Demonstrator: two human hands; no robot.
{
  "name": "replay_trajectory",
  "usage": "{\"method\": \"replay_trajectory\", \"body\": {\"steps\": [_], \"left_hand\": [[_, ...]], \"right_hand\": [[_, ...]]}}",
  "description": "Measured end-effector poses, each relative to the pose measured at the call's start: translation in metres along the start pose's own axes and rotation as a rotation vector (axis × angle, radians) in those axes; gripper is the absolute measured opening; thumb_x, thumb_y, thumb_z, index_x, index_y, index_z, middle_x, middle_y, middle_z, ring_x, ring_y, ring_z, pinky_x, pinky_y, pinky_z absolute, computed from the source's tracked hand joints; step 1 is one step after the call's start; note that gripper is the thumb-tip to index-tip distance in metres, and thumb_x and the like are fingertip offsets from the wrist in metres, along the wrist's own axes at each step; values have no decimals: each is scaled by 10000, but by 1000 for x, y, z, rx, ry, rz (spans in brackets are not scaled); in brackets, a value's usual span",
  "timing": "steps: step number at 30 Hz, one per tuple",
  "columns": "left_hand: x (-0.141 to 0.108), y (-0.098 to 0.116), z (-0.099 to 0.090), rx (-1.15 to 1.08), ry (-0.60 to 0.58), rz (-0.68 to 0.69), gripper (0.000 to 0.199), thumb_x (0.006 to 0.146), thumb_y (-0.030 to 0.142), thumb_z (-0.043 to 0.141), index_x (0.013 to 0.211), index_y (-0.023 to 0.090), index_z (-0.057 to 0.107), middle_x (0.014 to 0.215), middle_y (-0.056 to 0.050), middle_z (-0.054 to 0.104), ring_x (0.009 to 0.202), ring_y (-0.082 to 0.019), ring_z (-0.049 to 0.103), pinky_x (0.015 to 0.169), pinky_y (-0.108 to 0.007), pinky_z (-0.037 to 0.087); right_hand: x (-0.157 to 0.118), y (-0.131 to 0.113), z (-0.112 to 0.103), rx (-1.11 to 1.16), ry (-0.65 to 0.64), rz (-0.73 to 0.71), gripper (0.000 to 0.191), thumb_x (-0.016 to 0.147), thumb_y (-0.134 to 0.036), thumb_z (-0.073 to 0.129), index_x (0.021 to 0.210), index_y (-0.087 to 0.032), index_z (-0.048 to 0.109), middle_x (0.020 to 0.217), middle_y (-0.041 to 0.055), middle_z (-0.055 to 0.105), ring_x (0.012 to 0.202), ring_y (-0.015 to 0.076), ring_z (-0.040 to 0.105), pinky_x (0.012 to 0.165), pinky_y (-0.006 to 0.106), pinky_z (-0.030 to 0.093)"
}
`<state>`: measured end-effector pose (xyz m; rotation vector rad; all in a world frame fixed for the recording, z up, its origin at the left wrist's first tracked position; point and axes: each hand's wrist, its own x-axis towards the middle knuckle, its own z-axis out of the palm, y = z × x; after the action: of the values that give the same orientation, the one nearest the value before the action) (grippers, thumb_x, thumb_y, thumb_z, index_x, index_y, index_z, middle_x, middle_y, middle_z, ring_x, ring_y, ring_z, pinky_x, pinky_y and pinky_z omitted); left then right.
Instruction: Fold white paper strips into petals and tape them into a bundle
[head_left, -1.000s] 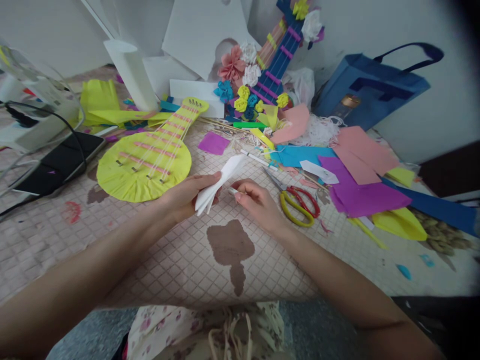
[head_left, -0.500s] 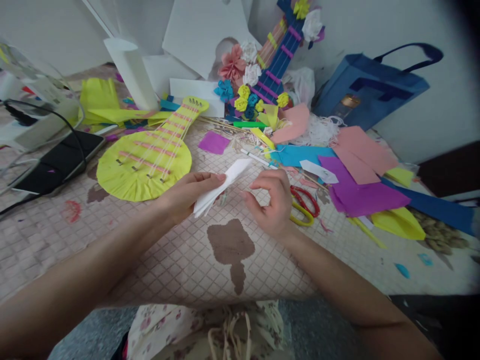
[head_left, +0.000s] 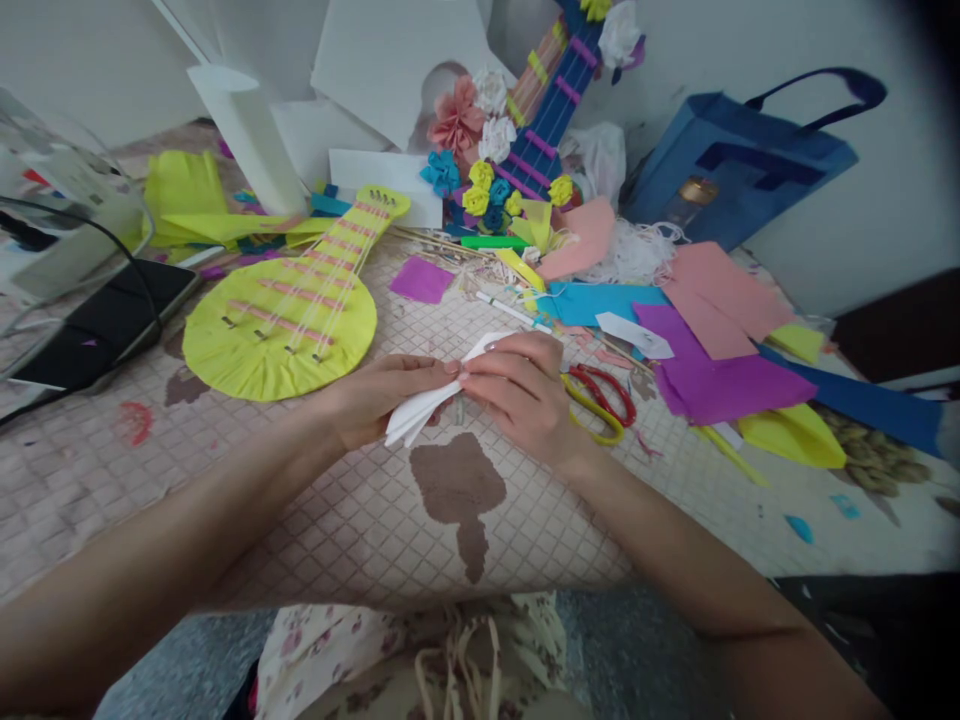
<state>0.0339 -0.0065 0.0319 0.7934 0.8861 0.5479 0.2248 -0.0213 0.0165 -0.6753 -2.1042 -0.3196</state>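
Observation:
Folded white paper (head_left: 421, 410), gathered at its middle and fanned at the lower left end, is held above the table. My left hand (head_left: 382, 395) pinches it from the left. From the right, my right hand (head_left: 523, 392) closes its thumb and fingers on the paper's middle and upper end, covering part of it. Just right of that hand lie scissors (head_left: 604, 432) with red and yellow handles. A yellow paper lute-like instrument (head_left: 300, 320) with pink strips and white strings lies beyond my left hand.
A blue paper guitar (head_left: 551, 120) with paper flowers leans at the back. Blue bag (head_left: 739, 165) stands at right. Purple paper (head_left: 720, 380), pink paper (head_left: 727, 300) and blue sheets lie on the right. A white roll (head_left: 251, 140), a black phone-like device (head_left: 112, 325) and cables are at left.
My right hand has moved left and closed on the white paper; before, it was apart from it with curled fingers. The left hand keeps its hold. The view has shifted slightly.

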Motion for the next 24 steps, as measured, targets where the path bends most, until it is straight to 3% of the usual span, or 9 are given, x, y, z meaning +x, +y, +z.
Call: {"method": "replay_trajectory", "body": {"steps": [16,24], "left_hand": [[-1,3,1,-141,-74,-108,191,739,235,724,679,82,627,612,-19,574,521,-76,512,483,-186,462],[-4,6,2,-188,-192,-145,179,765,247,698,712,90,629,589,1,539,540,-59,477,513,-160,422]], "right_hand": [[1,1,2,5,-10,-12,73,859,-195,601,912,-244,610,909,-25,708,992,172,587,959,423,393],[4,13,-8,79,-146,-16,204,846,-220,607,1046,-249,581,1062,14,689,1135,219,542,1024,478,358]]}}
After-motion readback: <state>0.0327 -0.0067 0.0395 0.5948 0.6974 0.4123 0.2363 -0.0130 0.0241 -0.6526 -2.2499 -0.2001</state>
